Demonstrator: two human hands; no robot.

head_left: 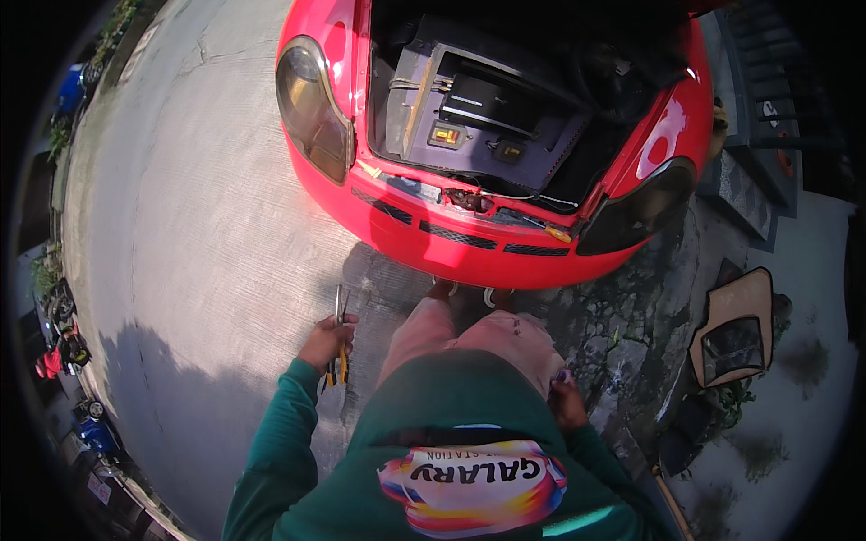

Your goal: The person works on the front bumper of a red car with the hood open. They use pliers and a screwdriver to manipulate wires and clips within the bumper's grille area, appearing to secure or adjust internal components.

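My left hand (pixel 327 341) holds hand tools (pixel 339 307) with long metal tips and yellow-and-black handles, out to the left of my legs. My right hand (pixel 568 402) is at my right hip, closed around a small purplish item (pixel 562 376), too hidden to name. In front of me stands a red car (pixel 433 257) with its front compartment open, holding a grey board (pixel 505 153) with black boxes and cables. A yellow-handled screwdriver (pixel 555 231) lies on the front rim near a corroded metal part (pixel 467 199).
A tan panel (pixel 722 356) with a dark inset lies on the right, near a low grey step (pixel 731 194). A wooden pole (pixel 672 500) is at lower right. Blue vehicles (pixel 97 433) and a parked motorbike (pixel 61 302) line the far left of the concrete driveway (pixel 180 225).
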